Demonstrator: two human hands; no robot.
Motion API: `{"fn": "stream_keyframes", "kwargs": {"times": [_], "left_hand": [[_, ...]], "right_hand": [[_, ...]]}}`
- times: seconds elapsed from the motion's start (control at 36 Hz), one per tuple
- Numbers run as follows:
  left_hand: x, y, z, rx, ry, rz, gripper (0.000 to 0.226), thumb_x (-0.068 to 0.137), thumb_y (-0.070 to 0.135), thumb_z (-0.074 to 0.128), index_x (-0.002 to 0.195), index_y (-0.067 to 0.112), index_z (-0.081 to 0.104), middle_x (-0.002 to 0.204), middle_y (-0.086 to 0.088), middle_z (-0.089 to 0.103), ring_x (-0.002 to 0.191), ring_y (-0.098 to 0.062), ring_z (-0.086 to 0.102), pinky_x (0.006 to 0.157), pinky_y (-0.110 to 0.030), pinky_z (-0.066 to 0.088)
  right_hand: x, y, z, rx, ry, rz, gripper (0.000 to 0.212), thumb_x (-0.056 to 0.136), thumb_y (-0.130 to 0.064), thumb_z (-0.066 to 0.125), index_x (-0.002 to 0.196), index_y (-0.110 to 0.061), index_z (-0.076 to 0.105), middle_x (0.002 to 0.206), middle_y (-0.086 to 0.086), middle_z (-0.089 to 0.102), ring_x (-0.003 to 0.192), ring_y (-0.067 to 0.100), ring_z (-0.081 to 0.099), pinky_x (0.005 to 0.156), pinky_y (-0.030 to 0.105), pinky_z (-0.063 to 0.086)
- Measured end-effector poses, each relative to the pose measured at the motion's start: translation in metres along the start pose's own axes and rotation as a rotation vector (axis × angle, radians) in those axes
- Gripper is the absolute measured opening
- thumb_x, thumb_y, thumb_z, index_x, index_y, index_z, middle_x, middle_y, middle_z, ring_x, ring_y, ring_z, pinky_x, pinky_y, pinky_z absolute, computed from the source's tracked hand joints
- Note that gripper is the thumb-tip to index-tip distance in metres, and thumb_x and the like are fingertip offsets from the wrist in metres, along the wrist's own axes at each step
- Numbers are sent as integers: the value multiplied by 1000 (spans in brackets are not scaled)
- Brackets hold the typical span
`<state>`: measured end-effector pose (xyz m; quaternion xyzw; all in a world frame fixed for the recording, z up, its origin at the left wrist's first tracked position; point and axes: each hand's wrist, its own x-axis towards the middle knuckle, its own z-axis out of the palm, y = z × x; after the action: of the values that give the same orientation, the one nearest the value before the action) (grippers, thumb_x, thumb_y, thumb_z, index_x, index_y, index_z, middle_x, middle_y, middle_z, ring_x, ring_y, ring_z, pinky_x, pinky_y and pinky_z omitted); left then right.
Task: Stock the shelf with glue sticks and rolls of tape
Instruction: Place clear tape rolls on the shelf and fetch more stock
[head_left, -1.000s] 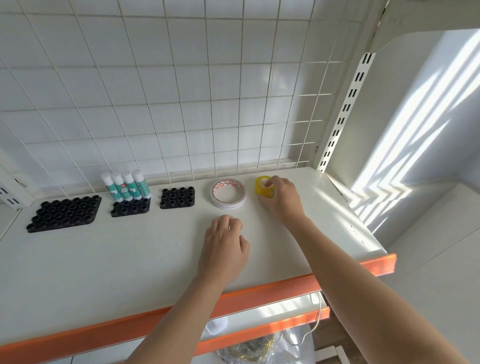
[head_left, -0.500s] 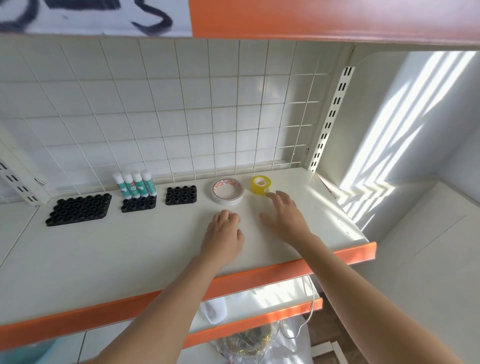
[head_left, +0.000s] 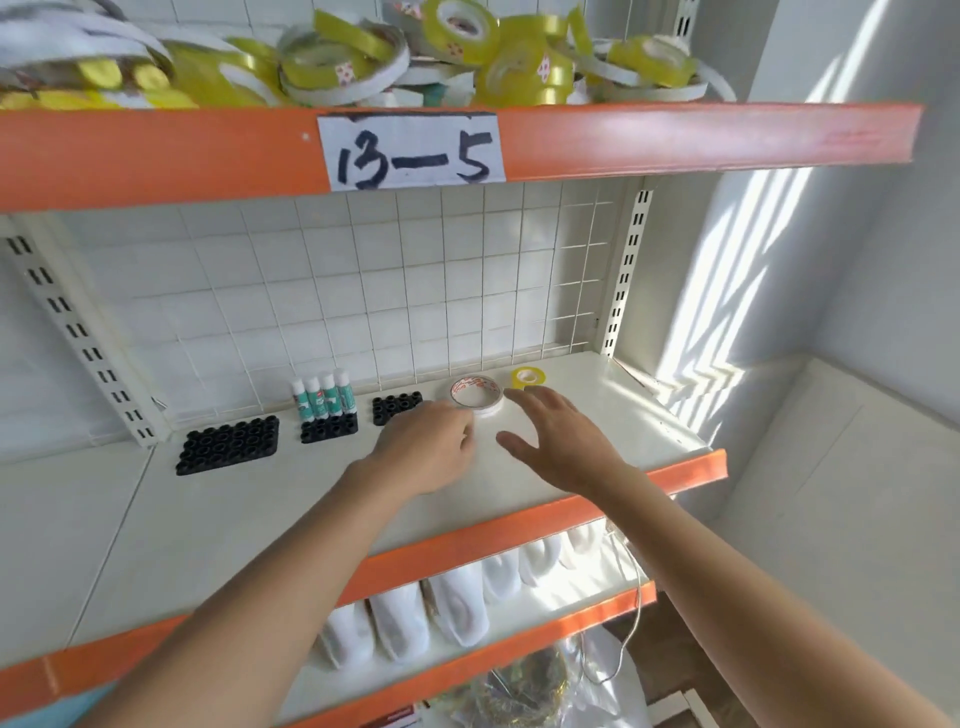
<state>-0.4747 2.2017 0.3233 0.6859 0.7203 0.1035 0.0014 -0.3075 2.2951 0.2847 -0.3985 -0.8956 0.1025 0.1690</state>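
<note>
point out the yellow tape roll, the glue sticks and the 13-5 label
yellow tape roll (head_left: 528, 377), head view, on its outer yellow side
glue sticks (head_left: 324, 397), head view, on the green body of a middle stick
13-5 label (head_left: 413, 151), head view, on the paper's middle

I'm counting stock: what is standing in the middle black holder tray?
Four glue sticks with white caps stand in the back row of the middle black tray. Its front sockets look empty. The sticks' bases are hidden inside the sockets.
</note>
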Motion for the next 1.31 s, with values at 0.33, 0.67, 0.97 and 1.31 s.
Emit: {"fn": "stream_keyframes", "kwargs": {"times": [0.33,0.67,0.97,1.31], "left_hand": [[-94,0,-157,-7,184,153,19,97,41,40,102,31,56,102,13,56,98,-13,56,81,-32,45],[-127,35,-257,-190,410,337,17,89,41,48,86,32,62,86,18,63,85,-7,60,79,-33,50],[-60,50,-289,-47,485,234,13,91,32,51,85,28,62,86,12,62,85,-10,58,77,-35,50],[26,73,-276,106,423,129,43,94,41,50,135,26,46,135,5,49,125,-18,43,96,-34,40]], "right_hand": [[-66,-122,-110,-117,257,-76,60,89,-62,42,142,-35,41,146,-6,42,133,15,41,103,33,40],[-100,-168,-201,-163,627,-165,54,86,-59,44,135,-36,48,138,-9,51,125,14,49,99,31,43],[-39,-137,-245,-86,603,-189,47,93,-47,54,138,-32,49,141,-11,48,127,11,46,95,29,43],[62,-84,-270,-62,479,-108,39,94,-7,45,126,-18,62,120,9,64,112,28,58,91,40,48]]}}
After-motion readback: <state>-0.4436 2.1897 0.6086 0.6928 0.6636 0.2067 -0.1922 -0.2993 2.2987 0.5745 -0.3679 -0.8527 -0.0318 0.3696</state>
